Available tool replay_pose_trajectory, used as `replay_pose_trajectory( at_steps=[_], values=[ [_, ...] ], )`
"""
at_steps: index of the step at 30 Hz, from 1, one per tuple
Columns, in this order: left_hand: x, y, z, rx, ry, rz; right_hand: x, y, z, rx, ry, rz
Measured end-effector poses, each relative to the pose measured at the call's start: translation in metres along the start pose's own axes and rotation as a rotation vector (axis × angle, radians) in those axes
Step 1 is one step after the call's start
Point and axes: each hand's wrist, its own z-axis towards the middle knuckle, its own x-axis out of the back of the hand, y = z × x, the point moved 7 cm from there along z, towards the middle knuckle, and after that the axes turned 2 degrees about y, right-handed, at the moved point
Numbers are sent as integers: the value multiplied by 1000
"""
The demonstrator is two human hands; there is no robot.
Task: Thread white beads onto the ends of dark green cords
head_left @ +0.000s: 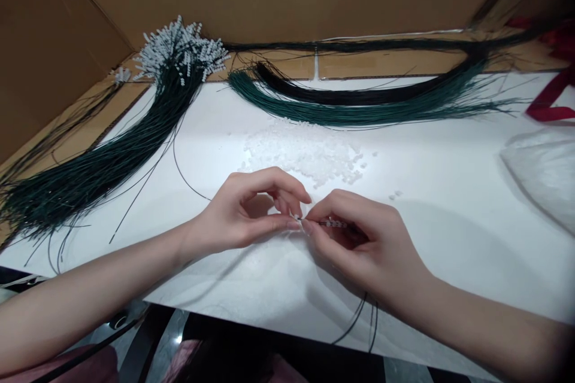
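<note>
You are pinching a thin beaded wire (335, 224) in your right hand (363, 245), its tip meeting your left hand's (245, 212) closed grip above the white surface (449, 239).

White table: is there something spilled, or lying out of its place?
Nothing looks damaged. Small white beads lie loose in a scattered heap on the white table, a few strays apart from it. Some single dark wires stray from the beaded bundle. Both the left hand and the right hand pinch one beaded wire.
</note>
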Motion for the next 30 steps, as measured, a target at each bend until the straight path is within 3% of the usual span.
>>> replay_pose_trajectory(
  at_steps=[30],
  values=[
    [-2, -1, 1, 56, -33, -12, -2, -2, -1, 11, -33, -22]
  ],
)
